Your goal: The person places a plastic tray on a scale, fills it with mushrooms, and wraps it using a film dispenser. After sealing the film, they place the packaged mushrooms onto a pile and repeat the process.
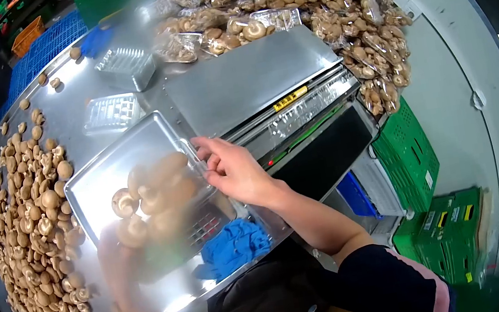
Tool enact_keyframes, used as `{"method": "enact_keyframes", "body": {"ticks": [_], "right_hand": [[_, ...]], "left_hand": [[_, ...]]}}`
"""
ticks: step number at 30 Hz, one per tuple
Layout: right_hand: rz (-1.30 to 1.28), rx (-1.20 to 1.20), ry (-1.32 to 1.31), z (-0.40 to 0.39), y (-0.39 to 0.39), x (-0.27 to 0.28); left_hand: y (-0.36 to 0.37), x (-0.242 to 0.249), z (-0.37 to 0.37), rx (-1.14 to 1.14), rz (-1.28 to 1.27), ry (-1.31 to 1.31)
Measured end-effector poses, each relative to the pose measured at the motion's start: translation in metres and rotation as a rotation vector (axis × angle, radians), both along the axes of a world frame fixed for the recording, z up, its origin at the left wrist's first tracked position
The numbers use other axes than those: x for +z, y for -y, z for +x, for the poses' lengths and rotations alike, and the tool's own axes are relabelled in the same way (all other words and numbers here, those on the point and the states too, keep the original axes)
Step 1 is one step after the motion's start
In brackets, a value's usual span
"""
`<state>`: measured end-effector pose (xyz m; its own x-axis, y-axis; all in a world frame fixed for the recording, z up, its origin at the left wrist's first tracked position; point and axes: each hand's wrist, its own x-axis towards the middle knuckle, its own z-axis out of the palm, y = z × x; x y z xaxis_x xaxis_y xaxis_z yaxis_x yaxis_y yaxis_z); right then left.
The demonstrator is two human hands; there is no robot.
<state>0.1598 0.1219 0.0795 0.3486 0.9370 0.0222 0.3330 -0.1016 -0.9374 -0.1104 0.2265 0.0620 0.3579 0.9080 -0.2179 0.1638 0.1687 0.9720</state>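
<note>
My right hand [235, 170] is at the right rim of a shallow metal tray [92, 174], its fingers bent and spread with a gap to the thumb. Just left of those fingertips, brown mushrooms [154, 194] lie grouped in the tray, partly blurred. My left hand [118, 252] is by the tray's lower left side, so smeared that its fingers do not show. A crumpled blue cloth or glove [235, 248] rests in the tray's near right corner, beside a small grid-like piece [203, 228].
Loose mushrooms [31, 217] cover the metal table's left side. Clear plastic trays [112, 113] sit beyond the metal tray. A wrapping machine [257, 79] stands to the right, with bagged mushrooms [366, 26] heaped behind it. Green crates [409, 153] are at lower right.
</note>
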Motion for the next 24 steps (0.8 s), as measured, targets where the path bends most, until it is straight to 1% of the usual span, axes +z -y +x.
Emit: {"method": "enact_keyframes", "body": {"ticks": [2, 3, 4, 5, 6, 8, 10, 11, 13, 14, 16, 18, 21, 22, 24], "right_hand": [[0.012, 0.021, 0.017, 0.04, 0.008, 0.005], [0.041, 0.019, 0.037, 0.063, 0.013, 0.007], [0.068, 0.019, 0.057, 0.087, 0.017, 0.009], [0.029, 0.006, -0.003, 0.112, 0.023, 0.011], [0.022, 0.001, 0.024, 0.138, 0.029, 0.013], [0.018, 0.001, 0.08, 0.194, 0.04, 0.013], [-0.014, -0.018, 0.094, 0.25, 0.047, 0.004], [-0.014, -0.031, 0.121, 0.274, 0.049, 0.004], [-0.04, -0.053, 0.153, 0.318, 0.05, 0.001], [-0.056, -0.069, 0.16, 0.339, 0.047, -0.001], [-0.067, -0.047, 0.179, 0.374, 0.043, -0.012], [-0.099, -0.025, 0.189, 0.391, 0.041, -0.019], [-0.156, 0.034, 0.169, 0.398, 0.046, -0.02], [-0.174, 0.054, 0.153, 0.398, 0.048, -0.019], [-0.136, 0.093, 0.012, 0.405, 0.059, -0.022]], "left_hand": [[0.012, 0.014, 0.038, 0.001, -0.041, -0.034], [0.021, 0.027, 0.069, 0.016, -0.072, 0.031], [0.023, 0.027, 0.094, -0.012, -0.039, 0.033], [0.025, 0.027, 0.121, -0.024, -0.066, 0.037], [0.026, 0.025, 0.148, -0.04, -0.091, 0.04], [0.026, 0.011, 0.199, -0.118, -0.073, 0.118], [0.028, 0.003, 0.251, -0.196, -0.11, 0.245], [0.021, -0.007, 0.278, -0.253, -0.02, 0.055], [0.032, 0.012, 0.329, -0.229, -0.068, -0.105], [0.046, 0.038, 0.356, -0.152, -0.191, -0.071], [0.035, 0.013, 0.378, -0.206, -0.168, -0.003], [0.027, 0.001, 0.391, -0.246, -0.139, -0.111], [0.024, 0.0, 0.396, -0.297, -0.108, -0.232], [0.022, -0.002, 0.392, -0.341, 0.01, -0.285], [0.025, -0.007, 0.38, -0.437, 0.243, -0.394]]}}
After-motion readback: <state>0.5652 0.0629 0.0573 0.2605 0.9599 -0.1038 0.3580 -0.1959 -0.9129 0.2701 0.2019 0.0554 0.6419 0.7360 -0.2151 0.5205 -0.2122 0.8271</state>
